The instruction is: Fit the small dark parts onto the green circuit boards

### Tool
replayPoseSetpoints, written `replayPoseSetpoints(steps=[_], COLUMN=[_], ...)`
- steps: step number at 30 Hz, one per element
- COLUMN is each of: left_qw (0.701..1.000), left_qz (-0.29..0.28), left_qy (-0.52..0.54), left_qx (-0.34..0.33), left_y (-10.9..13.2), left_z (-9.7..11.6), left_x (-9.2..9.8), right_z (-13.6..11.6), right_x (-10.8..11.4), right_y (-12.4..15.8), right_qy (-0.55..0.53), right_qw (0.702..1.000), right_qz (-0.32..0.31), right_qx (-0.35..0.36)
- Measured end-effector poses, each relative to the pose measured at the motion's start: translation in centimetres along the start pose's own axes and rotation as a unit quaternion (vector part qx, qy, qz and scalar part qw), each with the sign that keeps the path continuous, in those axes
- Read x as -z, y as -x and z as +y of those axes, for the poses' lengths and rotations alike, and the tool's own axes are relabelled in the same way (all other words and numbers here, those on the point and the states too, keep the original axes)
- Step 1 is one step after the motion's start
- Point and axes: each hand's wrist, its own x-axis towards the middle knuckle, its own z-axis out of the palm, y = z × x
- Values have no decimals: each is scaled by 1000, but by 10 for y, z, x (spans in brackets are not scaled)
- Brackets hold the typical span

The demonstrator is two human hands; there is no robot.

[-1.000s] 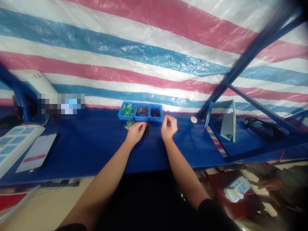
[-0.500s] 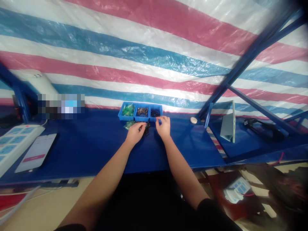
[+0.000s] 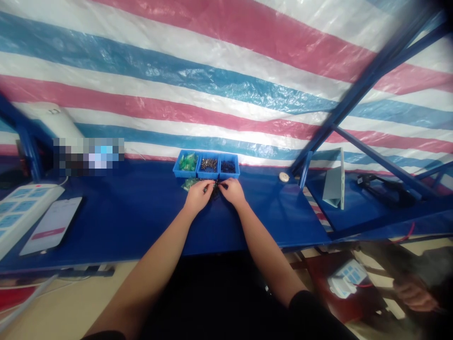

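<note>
Pinching with thumb and forefinger, the left hand (image 3: pixel 198 196) is closed on a small dark piece (image 3: pixel 213 186), low over the blue table (image 3: pixel 141 212). The right hand (image 3: pixel 231 191) meets it from the other side, its fingertips bent together and touching the same piece. Whether they really clamp it or only rest on it, I cannot tell, because the piece is too small and blurred.

The piece lies between the two hands, just in front of a row of three blue bins (image 3: pixel 208 175). It looks to me very light and hard, probably plastic or metal. Such a thing slips out easily, so I judge that it is best taken at its sides with the fingertips only, gently, and kept low over the table.

The left bin holds green parts (image 3: pixel 188 162), the middle one shiny metal parts (image 3: pixel 209 164), and the right one dark parts (image 3: pixel 228 165). Some loose green parts (image 3: pixel 187 184) lie on the table just beside the left hand. Farther left are a phone (image 3: pixel 49 225) and a white power strip (image 3: pixel 17 210). To the right are a small round white object (image 3: pixel 283 176) and a grey panel (image 3: pixel 334 182) standing upright. A striped tarpaulin (image 3: pixel 212 71) hangs behind all. At the lower right, another person's hand (image 3: pixel 414 295) shows.
</note>
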Motion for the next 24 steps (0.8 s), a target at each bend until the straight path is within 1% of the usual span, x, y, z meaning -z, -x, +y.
replayPoseSetpoints(steps=[4, 9, 11, 14, 17, 20, 22, 24], left_qw=[1000, 1000, 1000, 1000, 1000, 999, 999, 1000], left_qz=[-2, -2, -4, -5, -10, -16, -11, -5], left_qy=[-3, -7, -8, -7, 1, 8, 11, 10], left_qx=[-1, -4, -6, -12, -20, -31, -33, -27], left_y=[0, 0, 0, 0, 0, 1, 1, 0], left_z=[1, 1, 1, -1, -2, -4, -4, -4], left_x=[1, 1, 1, 0, -2, -4, -4, -4], right_z=[0, -3, -4, -5, -8, -13, -17, -20], right_x=[-2, 0, 3, 7, 10, 11, 11, 12], right_y=[-1, 0, 1, 2, 3, 4, 4, 5], right_qy=[9, 3, -28, -112, -237, -355, -403, -428], right_qw=[1000, 1000, 999, 990, 965, 928, 908, 895], right_qz=[3, 16, 28, 47, 35, -5, -37, -50], right_qx=[-19, -19, -24, -66, -108, -110, -110, -115])
